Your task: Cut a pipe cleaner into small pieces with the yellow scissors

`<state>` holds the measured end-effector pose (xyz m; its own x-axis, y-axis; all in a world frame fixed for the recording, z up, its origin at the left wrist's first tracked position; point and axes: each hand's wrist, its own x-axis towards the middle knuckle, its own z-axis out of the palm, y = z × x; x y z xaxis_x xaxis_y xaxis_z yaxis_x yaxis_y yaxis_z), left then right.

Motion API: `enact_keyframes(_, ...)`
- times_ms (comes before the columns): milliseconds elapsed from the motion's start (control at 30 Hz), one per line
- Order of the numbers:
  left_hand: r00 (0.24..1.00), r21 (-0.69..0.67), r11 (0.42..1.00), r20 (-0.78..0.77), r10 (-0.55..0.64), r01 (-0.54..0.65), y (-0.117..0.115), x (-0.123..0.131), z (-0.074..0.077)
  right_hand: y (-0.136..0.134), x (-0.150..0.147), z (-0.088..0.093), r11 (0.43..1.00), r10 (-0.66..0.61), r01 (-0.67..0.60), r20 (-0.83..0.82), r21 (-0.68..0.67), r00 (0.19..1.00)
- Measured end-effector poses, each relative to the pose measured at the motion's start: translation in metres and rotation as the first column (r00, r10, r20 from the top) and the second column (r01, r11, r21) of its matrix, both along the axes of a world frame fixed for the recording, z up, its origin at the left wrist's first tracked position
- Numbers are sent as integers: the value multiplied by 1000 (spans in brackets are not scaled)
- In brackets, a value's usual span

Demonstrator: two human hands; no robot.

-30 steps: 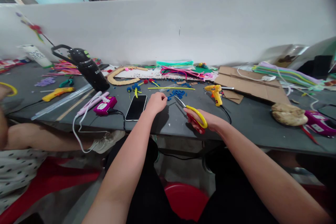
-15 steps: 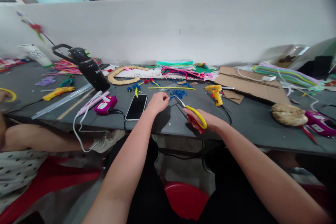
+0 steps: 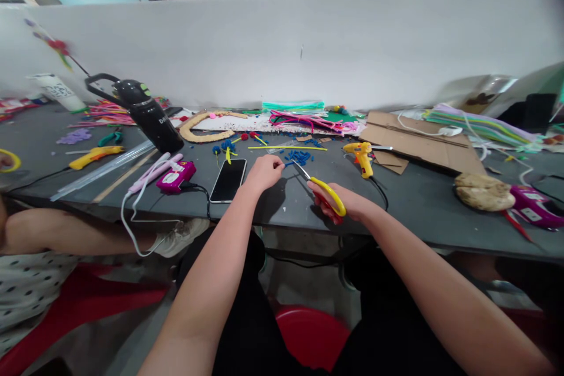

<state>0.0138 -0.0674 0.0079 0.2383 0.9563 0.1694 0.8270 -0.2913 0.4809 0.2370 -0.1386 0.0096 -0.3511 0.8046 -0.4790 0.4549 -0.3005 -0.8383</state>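
we are gripping the scissors (image 3: 324,192) in our right hand (image 3: 352,205); our left hand (image 3: 263,173), curled closed, is hardly shifting since a second ago, just near of the blue bits (image 3: 299,157).

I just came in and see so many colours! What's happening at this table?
Someone sits at a grey table. Their right hand holds yellow scissors, blades pointing toward the left hand, whose fingers are curled shut beside a pile of small blue bits. A phone lies just left of that hand.
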Motion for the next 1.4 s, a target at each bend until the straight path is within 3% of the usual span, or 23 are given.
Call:
enact_keyframes(867, 998, -63, 996, -6, 60, -61, -2, -4, 0, 8, -5, -8, 996, -9, 3, 69, 87, 998)
enact_keyframes(1067, 995, -46, 994, 23, 95, -94, 2, -5, -1, 4, 0, -10, 998, -36, 36, 6, 51, 999)
enact_keyframes(1400, 995, -1, 996, 34, 92, -92, 1, -1, -1, 1, 5, -1, 999, 45, -45, -26, 1, 999)
